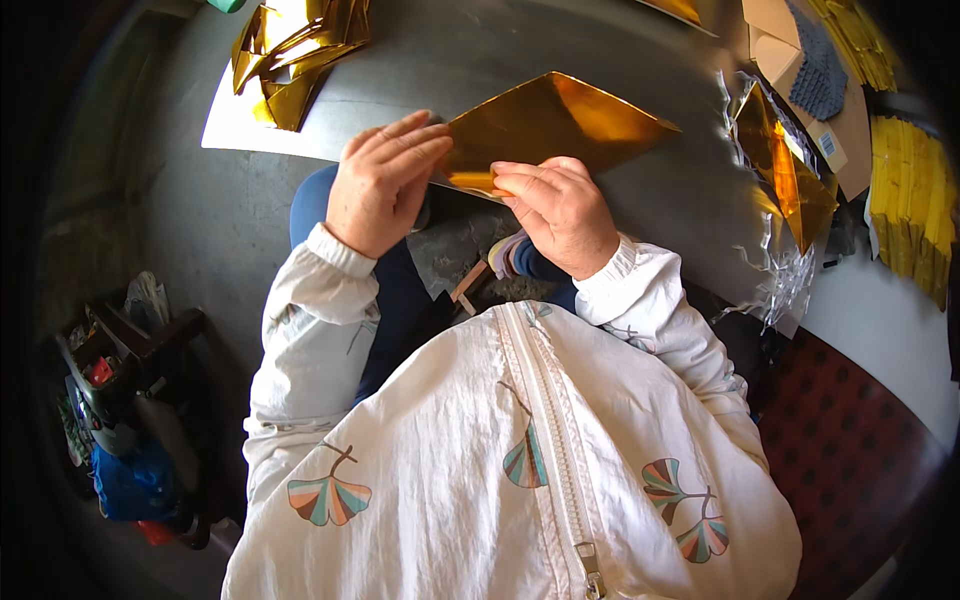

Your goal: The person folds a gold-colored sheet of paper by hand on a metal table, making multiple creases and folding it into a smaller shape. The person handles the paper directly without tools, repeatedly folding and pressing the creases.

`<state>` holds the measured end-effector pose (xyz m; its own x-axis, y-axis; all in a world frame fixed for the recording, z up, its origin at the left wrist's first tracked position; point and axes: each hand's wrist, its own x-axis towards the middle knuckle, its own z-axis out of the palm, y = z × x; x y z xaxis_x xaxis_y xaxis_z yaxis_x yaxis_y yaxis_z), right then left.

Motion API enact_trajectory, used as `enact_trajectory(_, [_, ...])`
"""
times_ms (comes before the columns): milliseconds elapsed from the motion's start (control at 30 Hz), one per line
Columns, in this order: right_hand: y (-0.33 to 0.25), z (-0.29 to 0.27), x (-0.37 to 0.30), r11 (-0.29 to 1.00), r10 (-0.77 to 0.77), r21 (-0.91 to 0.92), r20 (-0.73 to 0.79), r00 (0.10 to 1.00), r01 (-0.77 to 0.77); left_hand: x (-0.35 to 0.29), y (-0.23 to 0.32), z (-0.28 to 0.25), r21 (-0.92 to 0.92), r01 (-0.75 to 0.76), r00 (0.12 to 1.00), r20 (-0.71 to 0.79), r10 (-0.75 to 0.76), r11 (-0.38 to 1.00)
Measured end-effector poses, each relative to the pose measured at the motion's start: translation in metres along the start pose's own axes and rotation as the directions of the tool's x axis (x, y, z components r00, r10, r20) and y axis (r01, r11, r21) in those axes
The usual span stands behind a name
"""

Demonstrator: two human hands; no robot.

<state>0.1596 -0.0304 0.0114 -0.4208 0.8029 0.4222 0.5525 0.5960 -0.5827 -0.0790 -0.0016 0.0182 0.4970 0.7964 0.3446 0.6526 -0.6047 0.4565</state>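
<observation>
A sheet of shiny gold foil paper (pixel 530 125), partly folded, slants over the table's near edge in front of me. My right hand (pixel 565 210) pinches its near edge between thumb and fingers. At the sheet's left corner is my left hand (pixel 385 185), its fingers stretched out and side by side, the tips against the foil. The left thumb is mostly hidden. Folded gold foil pieces (pixel 290 60) lie together at the far left of the table, overlapping one another.
The dark table (pixel 430 60) has a pale, glaring near-left edge. To the right lie a gold folded piece (pixel 785 165) with silver fringe, a cardboard box (pixel 775 40), a grey knobbly cloth (pixel 815 70) and yellow bundles (pixel 910 200). A cluttered cart (pixel 120 400) stands at lower left.
</observation>
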Motion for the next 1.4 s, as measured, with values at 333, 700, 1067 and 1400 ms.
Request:
enact_trajectory(333, [-0.002, 0.004, 0.033, 0.937, 0.339, -0.024, -0.170, 0.925, -0.348, -0.010, 0.008, 0.010, 0.094, 0.153, 0.987, -0.057, -0.148, 0.984])
enact_trajectory(700, [0.001, 0.017, 0.048, 0.778, 0.423, -0.439, -0.163, 0.891, -0.450, -0.009, 0.012, 0.013, 0.071, 0.226, 0.973, -0.069, -0.222, 0.971])
enact_trajectory(1067, [0.005, 0.018, 0.050, 0.754, 0.423, -0.481, -0.167, 0.891, -0.448, -0.006, 0.016, 0.015, 0.133, 0.219, 0.972, 0.053, -0.227, 0.967])
enact_trajectory(1400, [0.007, 0.022, 0.049, 0.727, 0.427, -0.504, -0.199, 0.882, -0.466, -0.004, 0.019, 0.015, 0.123, 0.253, 0.959, 0.095, -0.266, 0.960])
